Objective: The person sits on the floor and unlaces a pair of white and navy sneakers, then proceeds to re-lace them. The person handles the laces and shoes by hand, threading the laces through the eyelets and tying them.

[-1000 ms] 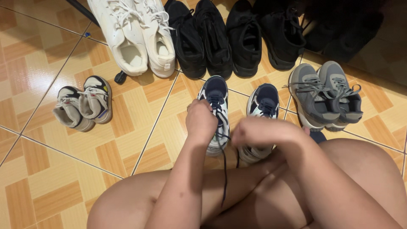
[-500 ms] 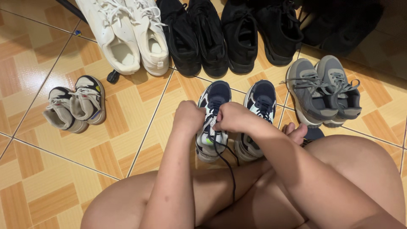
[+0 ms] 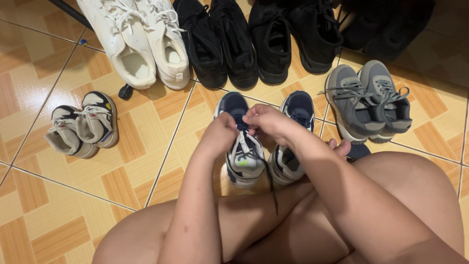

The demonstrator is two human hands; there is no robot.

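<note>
Both hands, left hand point(image 3: 221, 133) and right hand point(image 3: 266, 120), pinch the dark lace point(image 3: 268, 180) above the navy sneaker point(image 3: 243, 155).

No packages, signs or screens are seen. Only a small white rectangular label point(image 3: 179, 76) is made out on the heel of a white sneaker point(image 3: 166, 44).

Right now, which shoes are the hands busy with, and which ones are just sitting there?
Busy with: left hand and right hand on the navy-and-white sneaker, its dark lace.

Just sitting: matching navy sneaker, grey sneakers, white sneakers, black shoes, small grey-white shoes.
</note>
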